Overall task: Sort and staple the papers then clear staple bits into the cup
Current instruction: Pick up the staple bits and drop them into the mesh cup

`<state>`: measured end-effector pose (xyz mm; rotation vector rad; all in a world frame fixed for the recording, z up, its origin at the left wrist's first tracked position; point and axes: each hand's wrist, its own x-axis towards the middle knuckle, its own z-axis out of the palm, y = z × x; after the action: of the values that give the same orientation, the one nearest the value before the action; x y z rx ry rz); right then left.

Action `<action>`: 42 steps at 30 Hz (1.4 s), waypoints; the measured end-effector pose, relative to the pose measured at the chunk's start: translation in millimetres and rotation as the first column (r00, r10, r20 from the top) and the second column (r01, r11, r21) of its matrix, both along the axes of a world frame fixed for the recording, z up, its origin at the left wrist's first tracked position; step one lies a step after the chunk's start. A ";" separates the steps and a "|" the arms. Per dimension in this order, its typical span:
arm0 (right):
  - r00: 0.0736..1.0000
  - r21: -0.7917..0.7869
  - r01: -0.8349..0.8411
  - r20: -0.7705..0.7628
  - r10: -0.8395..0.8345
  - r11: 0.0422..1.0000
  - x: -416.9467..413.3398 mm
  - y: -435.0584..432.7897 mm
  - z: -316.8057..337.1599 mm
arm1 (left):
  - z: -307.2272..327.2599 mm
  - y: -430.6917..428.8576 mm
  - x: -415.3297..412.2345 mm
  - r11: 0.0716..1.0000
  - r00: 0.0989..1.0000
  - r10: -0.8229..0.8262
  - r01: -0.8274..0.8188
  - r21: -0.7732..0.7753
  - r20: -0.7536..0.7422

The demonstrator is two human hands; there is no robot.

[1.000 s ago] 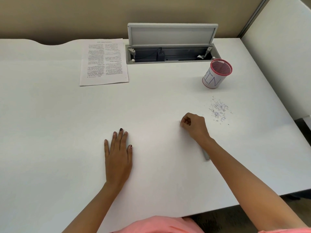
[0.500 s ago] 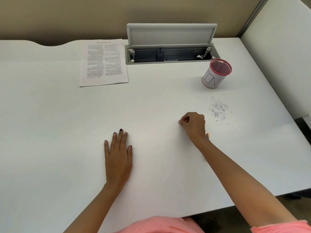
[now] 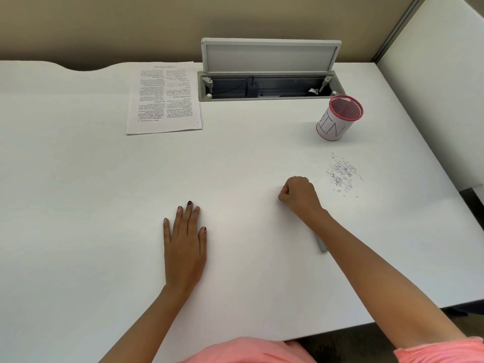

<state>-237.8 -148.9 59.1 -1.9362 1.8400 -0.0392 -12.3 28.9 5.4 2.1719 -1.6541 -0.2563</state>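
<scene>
Two steps seemingly done, papers (image 3: 164, 98) stacked near desk (image 3: 78, 179) far edge; now clearing: right hand (image 3: 298, 196) fisted, contents unseen, left hand (image 3: 184, 243) flat and empty; next, sweeping bits (image 3: 340, 172) near right edge toward cup (image 3: 339, 117).

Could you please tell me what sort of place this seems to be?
Most likely an office workstation: a white desk with an open grey cable hatch, a beige partition wall behind it, and a printed paper sheet.
</scene>
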 end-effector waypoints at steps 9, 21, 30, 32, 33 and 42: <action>0.593 0.266 0.436 0.633 -0.497 0.860 -26.2 5.4 4.3 | 0.7 -0.4 -0.3 1.000 1.000 -0.005 0.005 -0.002 -0.004; 0.396 0.178 0.588 0.788 -0.472 0.789 -51.5 -12.6 26.6 | 2.3 -8.1 -7.7 0.999 0.998 -0.047 0.046 0.005 0.033; 0.598 -0.281 0.703 0.732 -0.327 0.653 -73.5 -83.0 77.2 | 18.7 -77.6 -53.0 0.975 0.977 -0.215 0.214 -0.056 -0.012; 0.654 -0.358 0.676 0.694 -0.300 0.644 -77.0 -103.7 85.7 | 19.1 -93.1 -63.1 0.966 0.968 -0.251 0.250 -0.061 -0.008; 0.684 -0.392 0.658 0.669 -0.291 0.643 -79.0 -113.2 89.5 | 18.8 -100.5 -68.6 0.962 0.963 -0.268 0.267 -0.060 -0.009; 0.882 -0.553 0.439 0.417 -0.220 0.708 -90.1 -171.5 95.5 | 5.4 -133.9 -88.9 0.942 0.941 -0.335 0.335 -0.004 0.038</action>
<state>-327.9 -320.4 154.6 -1.7816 2.0756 -1.1801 -101.2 -105.0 10.8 1.8859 -2.0387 -0.3022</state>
